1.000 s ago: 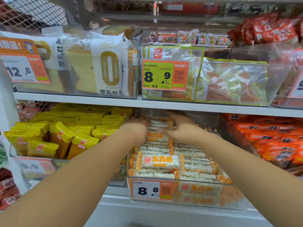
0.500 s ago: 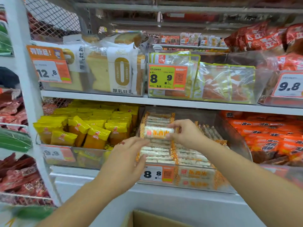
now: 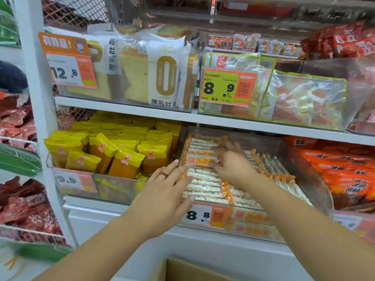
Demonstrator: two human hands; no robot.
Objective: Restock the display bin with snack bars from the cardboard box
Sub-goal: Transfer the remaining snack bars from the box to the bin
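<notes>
A clear display bin (image 3: 310, 179) with an 8.8 price tag sits on the lower shelf, packed with rows of white snack bars with orange ends (image 3: 205, 188). My right hand (image 3: 231, 165) reaches into the bin and pinches one snack bar (image 3: 199, 161) lying on top of the left stack. My left hand (image 3: 164, 191), wearing a red ring, has straight fingers touching the bars at the bin's front left corner. The open cardboard box (image 3: 182, 269) shows at the bottom edge; its contents are hidden.
A bin of yellow snack packs (image 3: 113, 155) stands left of the display bin, and orange packs (image 3: 345, 169) fill the bin on the right. Bread loaves (image 3: 154, 74) and clear bags (image 3: 304, 98) occupy the shelf above. A white upright post (image 3: 38, 118) borders the left.
My view has pulled back from the shelf. My left hand drew out of the bin and now lies at its front left corner. My right hand lowered a bar onto the left stack.
</notes>
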